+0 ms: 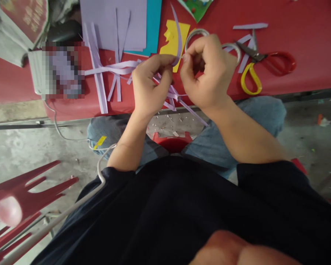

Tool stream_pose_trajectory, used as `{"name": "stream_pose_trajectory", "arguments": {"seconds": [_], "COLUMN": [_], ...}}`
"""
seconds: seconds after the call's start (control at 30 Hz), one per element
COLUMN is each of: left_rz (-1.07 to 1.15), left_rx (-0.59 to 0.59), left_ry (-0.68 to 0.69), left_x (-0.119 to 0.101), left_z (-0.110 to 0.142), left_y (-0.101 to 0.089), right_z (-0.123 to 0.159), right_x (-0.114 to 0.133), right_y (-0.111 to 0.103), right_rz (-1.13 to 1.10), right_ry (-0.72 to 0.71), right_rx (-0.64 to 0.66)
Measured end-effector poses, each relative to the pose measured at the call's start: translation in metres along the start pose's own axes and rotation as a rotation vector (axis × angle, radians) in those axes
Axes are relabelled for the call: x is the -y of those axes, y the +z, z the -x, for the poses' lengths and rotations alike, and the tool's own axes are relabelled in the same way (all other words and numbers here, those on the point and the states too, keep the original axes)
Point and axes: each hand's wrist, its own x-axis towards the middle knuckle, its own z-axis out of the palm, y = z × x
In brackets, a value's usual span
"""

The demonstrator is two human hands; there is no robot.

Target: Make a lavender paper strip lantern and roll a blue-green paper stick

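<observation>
1. The left hand (150, 86) is pinched closed on a lilac paper strip (177, 40), thumb and fingertips meeting at the top of the hand, just above the near edge of the red worktop (306, 33).
2. The right hand (206, 71) is curled closed too, its fingertips meeting the same strip right beside the left hand's pinch; the two hands almost touch.
3. The strip rises from the pinch in a curve over a yellow paper cut-out (172, 38) that lies flat on the worktop.
4. More lilac strips (179, 99) hang below the hands, crossing each other and trailing over the worktop edge toward the person's knees.
5. A loose bundle of cut lilac strips (105, 73) lies left of the hands, some fanned out, some crossing.
6. Behind them lie a lilac paper sheet (113, 22), partly slit into strips, and a teal sheet (154, 25) under its right edge.
7. A ring of tape (194, 34) shows just behind the right hand, partly hidden by it; whether anything sits inside it cannot be told.
8. Scissors (264, 60) with one red and one yellow handle lie to the right, blades resting over a few short lilac offcuts (249, 26).
9. No box, tray or other container shows on the worktop; everything lies directly on its surface.
10. A red stool edge (172, 141) shows between the person's legs.
</observation>
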Motion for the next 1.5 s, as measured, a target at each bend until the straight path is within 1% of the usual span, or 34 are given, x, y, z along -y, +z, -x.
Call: {"name": "stream_pose_trajectory", "arguments": {"seconds": [0.1,0.23,0.37,0.57,0.63,0.73,0.8,0.9,1.0,1.07,1.13,1.2,1.27,1.3,1.33,1.4,1.47,1.5], "left_rz": [0.024,0.012,0.029,0.054,0.04,0.044,0.031,-0.021,-0.043,-0.057,-0.067,-0.082,-0.09,-0.088,-0.083,-0.075,-0.081,-0.079], "left_rx": [0.0,0.01,0.017,0.001,-0.002,0.002,-0.002,-0.021,0.01,0.021,0.0,-0.03,-0.031,-0.025,-0.014,0.013,0.03,0.041], "left_ry": [0.038,0.09,0.194,0.207,0.199,0.24,0.264,0.266,0.327,0.333,0.319,0.293,0.263,0.245,0.235,0.234,0.226,0.226], "left_x": [0.004,0.003,0.005,0.017,0.019,0.016,0.01,0.001,0.002,0.005,0.006,0.002,-0.007,-0.012,-0.016,-0.02,-0.019,-0.016], "left_z": [-0.002,-0.003,-0.004,-0.005,-0.005,-0.004,-0.004,-0.005,-0.008,-0.01,-0.01,-0.008,-0.006,-0.006,-0.005,-0.005,-0.006,-0.007], "left_y": [0.001,0.0,-0.001,0.0,0.001,0.003,0.003,0.0,-0.002,-0.004,-0.004,-0.004,-0.005,-0.005,-0.006,-0.007,-0.008,-0.009], "right_z": [0.001,0.002,0.0,-0.002,-0.003,-0.003,-0.004,-0.005,-0.005,-0.005,-0.006,-0.007,-0.011,-0.012,-0.014,-0.017,-0.019,-0.02], "right_x": [0.0,0.001,0.006,0.011,0.012,0.013,0.013,0.015,0.017,0.019,0.019,0.017,0.012,0.008,0.003,-0.006,-0.012,-0.014], "right_y": [0.001,0.002,-0.002,-0.009,-0.011,-0.015,-0.017,-0.02,-0.022,-0.022,-0.019,-0.013,-0.004,0.001,0.006,0.012,0.013,0.013], "right_rz": [-0.016,-0.048,-0.059,-0.047,-0.076,-0.128,-0.153,-0.168,-0.212,-0.277,-0.362,-0.478,-0.653,-0.755,-0.854,-1.01,-1.11,-1.134], "right_ry": [-0.013,-0.026,-0.015,0.052,0.048,0.052,0.077,0.125,0.155,0.166,0.18,0.198,0.223,0.251,0.295,0.421,0.541,0.575], "right_rx": [-0.016,-0.018,0.01,0.112,0.099,0.12,0.152,0.192,0.204,0.186,0.19,0.161,0.099,0.092,0.107,0.195,0.276,0.296]}}
